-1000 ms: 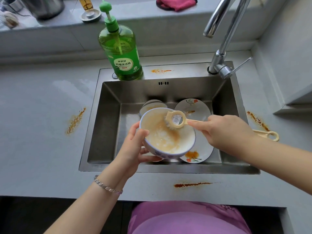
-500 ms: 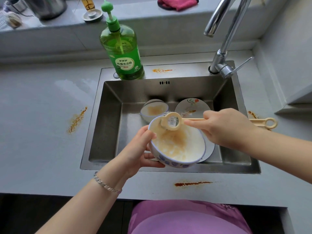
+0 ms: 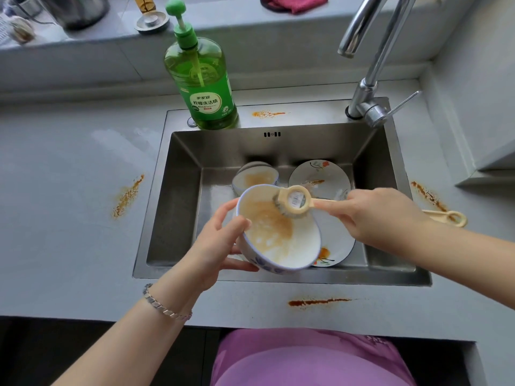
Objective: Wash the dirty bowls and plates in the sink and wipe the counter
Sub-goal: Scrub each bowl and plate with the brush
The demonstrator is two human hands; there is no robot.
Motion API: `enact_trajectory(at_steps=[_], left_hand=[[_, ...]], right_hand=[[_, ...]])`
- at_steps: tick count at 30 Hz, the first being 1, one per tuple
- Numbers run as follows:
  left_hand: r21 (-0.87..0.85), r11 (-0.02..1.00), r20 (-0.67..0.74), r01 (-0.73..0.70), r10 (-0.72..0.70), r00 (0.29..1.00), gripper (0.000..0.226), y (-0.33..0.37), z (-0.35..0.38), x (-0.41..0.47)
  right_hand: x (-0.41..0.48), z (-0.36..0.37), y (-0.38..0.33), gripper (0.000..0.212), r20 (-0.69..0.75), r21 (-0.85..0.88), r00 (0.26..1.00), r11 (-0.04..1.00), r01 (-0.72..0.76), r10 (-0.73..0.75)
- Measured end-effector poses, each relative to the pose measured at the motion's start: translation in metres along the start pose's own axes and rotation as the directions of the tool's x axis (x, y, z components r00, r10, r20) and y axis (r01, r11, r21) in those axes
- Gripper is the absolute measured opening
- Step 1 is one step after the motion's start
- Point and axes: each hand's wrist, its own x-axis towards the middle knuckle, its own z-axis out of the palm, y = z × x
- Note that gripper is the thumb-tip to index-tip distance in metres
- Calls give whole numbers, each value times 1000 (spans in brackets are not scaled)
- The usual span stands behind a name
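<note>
My left hand (image 3: 220, 240) grips a white bowl (image 3: 289, 246) with a blue pattern, tilted over the steel sink (image 3: 178, 201); brown smears coat its inside. My right hand (image 3: 381, 215) holds a cream dish brush (image 3: 294, 201) by its handle, and the round bristle head presses on the bowl's upper rim. Behind it in the sink lie a second dirty bowl (image 3: 257, 176) and a flowered plate (image 3: 320, 176), partly hidden by the held bowl and my right hand.
A green soap bottle (image 3: 200, 82) stands on the sink's back edge, the tap (image 3: 370, 79) at the back right. Brown stains mark the grey counter left (image 3: 128, 196), front (image 3: 317, 302) and right (image 3: 426, 193). A pink cloth (image 3: 292, 2) lies on the ledge.
The bowl has shifted left and back within the sink and tilted more. The brush head has moved from the bowl's upper left edge to its upper right rim.
</note>
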Motion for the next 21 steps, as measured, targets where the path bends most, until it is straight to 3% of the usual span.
enact_trajectory(at_steps=[3,7,9,12,17,19,21], left_hand=[[41,997,-122,-62,66,990,42,2,0,3],[180,977,-196,-114,149,969,45,0,5,7],[191,974,-145,-119,148,978,46,0,8,8],[178,977,-64,-119,132,989,53,-2,14,7],[147,979,-121,-143,161,979,52,-3,11,7],[117,973,-142,-197,213,967,52,-2,10,9],[107,966,-157,-234,249,956,50,-3,9,10]], right_hand=[[-8,4,-5,42,167,266,980,952,-151,108],[-15,10,-28,29,384,631,922,714,-302,51],[-13,13,-33,30,355,594,934,765,-251,31],[-4,8,-22,35,279,409,953,883,-230,119],[2,2,-7,47,113,61,985,989,-136,128],[1,6,-17,48,151,144,980,978,-153,131],[-1,6,-32,43,210,369,972,911,-183,111]])
